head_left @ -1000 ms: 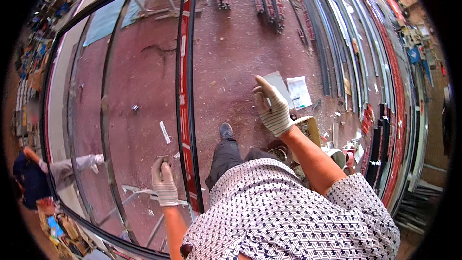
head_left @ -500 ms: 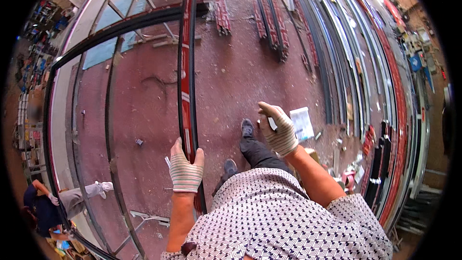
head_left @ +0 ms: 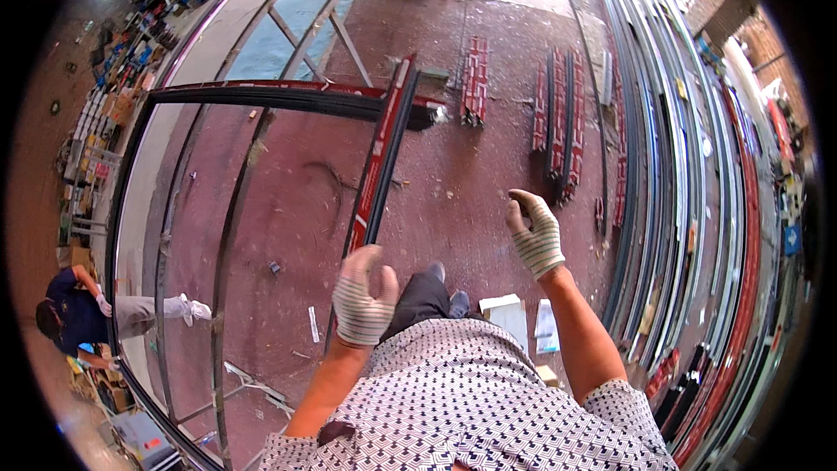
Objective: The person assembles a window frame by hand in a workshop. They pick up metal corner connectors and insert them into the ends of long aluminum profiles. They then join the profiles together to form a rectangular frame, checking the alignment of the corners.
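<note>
My left hand [head_left: 364,296], in a striped knit glove, is beside the near part of a long black profile bar with red film [head_left: 384,153]. Its thumb stands apart from the fingers; whether it touches the bar I cannot tell. That bar crosses another black-and-red bar [head_left: 288,98] at its far end; both belong to a large rectangular black frame. My right hand [head_left: 536,231], gloved alike, hangs over the floor to the right. Its fingers are half bent with a gap to the thumb, and nothing shows in them.
Dark metal support rails [head_left: 235,218] run beneath the frame. Bundles of red-and-black profiles [head_left: 558,122] lie ahead on the reddish floor. Long metal profiles [head_left: 680,166] line the right side. White papers [head_left: 547,327] lie near my feet. At left, another person [head_left: 74,305] holds the frame's far side.
My view has turned, so the frame and bundles sit lower and more to the right. My left hand has shifted with the bar's near part; my right hand is away from the paper.
</note>
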